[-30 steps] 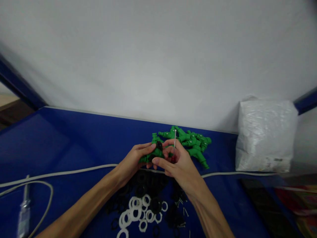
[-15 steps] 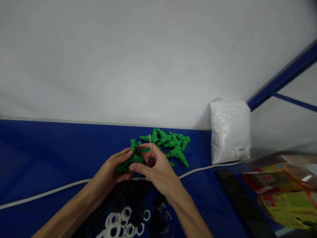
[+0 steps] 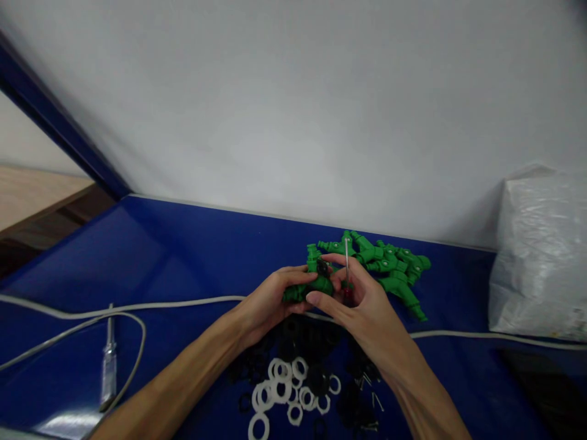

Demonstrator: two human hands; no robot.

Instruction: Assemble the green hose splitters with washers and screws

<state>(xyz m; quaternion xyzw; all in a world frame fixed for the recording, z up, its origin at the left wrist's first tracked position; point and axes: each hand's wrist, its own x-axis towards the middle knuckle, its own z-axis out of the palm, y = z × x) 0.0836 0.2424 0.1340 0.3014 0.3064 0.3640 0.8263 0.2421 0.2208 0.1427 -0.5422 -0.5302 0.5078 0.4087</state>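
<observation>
My left hand (image 3: 266, 299) is wrapped round a green plastic Y-shaped hose connector (image 3: 323, 285). A small black piece (image 3: 323, 267) shows on its upper side. My right hand (image 3: 364, 296) has a screwdriver (image 3: 347, 266) tucked in it, shaft pointing up and red handle against the palm. Its thumb and fingers also close on the connector's right side. Just behind my right hand lies a pile of similar green connectors (image 3: 398, 281). White plastic rings (image 3: 280, 391) are spread below the hands, among dark parts that are hard to make out.
Several screws (image 3: 376, 401) lie right of the rings. A white cable (image 3: 183, 304) crosses the blue table (image 3: 206, 244). At left rests a clear-handled screwdriver (image 3: 109, 373) beside a cable loop. A plastic-wrapped white package (image 3: 541, 256) stands at right, near a dark flat strip (image 3: 536, 385).
The view has swung left, so the hands and pile appear farther right and the clear-handled screwdriver has come into sight. Both hands keep their hold on the connector.
</observation>
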